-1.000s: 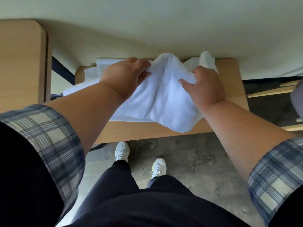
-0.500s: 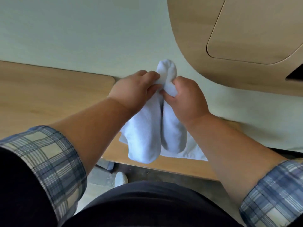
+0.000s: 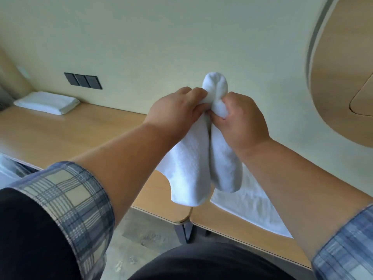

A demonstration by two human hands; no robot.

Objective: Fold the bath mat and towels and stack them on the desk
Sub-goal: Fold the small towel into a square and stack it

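Observation:
A white towel [image 3: 193, 170] hangs in the air above the wooden desk [image 3: 60, 134]. My left hand [image 3: 177, 110] and my right hand [image 3: 242, 120] pinch its top edge side by side, so it droops in two folds with a small loop sticking up between them. Another white towel [image 3: 248, 209] lies flat on the desk under my right forearm. A folded white towel [image 3: 47, 102] rests at the far left of the desk against the wall.
The desk is two tabletops meeting at a seam [image 3: 189, 215] with dark legs below. Black wall sockets [image 3: 82, 80] sit above the desk. A rounded wooden panel [image 3: 343, 67] is at the upper right. Grey floor lies below.
My hands have come together from apart, bunching the towel's top edge and lifting it off the desk. The view has tilted up towards the wall, showing the folded towel at left.

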